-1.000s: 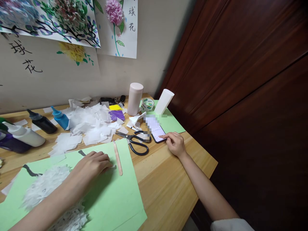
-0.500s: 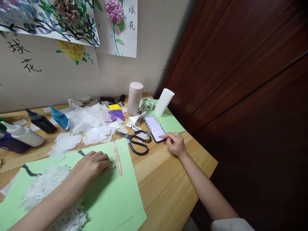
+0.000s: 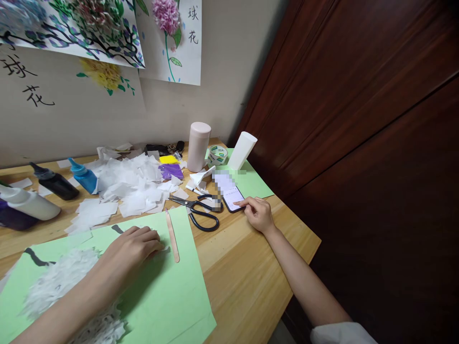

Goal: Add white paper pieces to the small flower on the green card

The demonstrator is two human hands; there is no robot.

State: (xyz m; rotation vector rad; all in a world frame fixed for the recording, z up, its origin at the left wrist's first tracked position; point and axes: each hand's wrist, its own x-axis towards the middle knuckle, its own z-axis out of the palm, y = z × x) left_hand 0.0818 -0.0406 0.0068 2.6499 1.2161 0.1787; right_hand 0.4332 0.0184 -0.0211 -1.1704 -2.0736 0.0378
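My left hand [image 3: 138,246] rests over the green sheet [image 3: 179,291], its fingers curled down around a small bit of white paper [image 3: 166,249]. What else lies under the palm is hidden. White ruffled paper [image 3: 59,279] is on the same sheet, partly behind my left forearm. A wooden stick [image 3: 172,237] lies just right of my left hand. My right hand [image 3: 258,213] has its index finger stretched onto the lower part of a lit phone [image 3: 232,195], its other fingers curled and holding nothing visible. Black-handled scissors [image 3: 201,210] lie left of the phone.
White paper pieces [image 3: 132,177] are heaped near the wall. Paint bottles [image 3: 57,181] stand or lean at the left. A pink cylinder [image 3: 199,147], a tape roll [image 3: 217,155] and a white tube [image 3: 243,150] stand at the back. Flower pictures [image 3: 172,43] hang above.
The whole view has shifted slightly, so the things appear a little further left. Both hands keep their places on the sheet and the phone.
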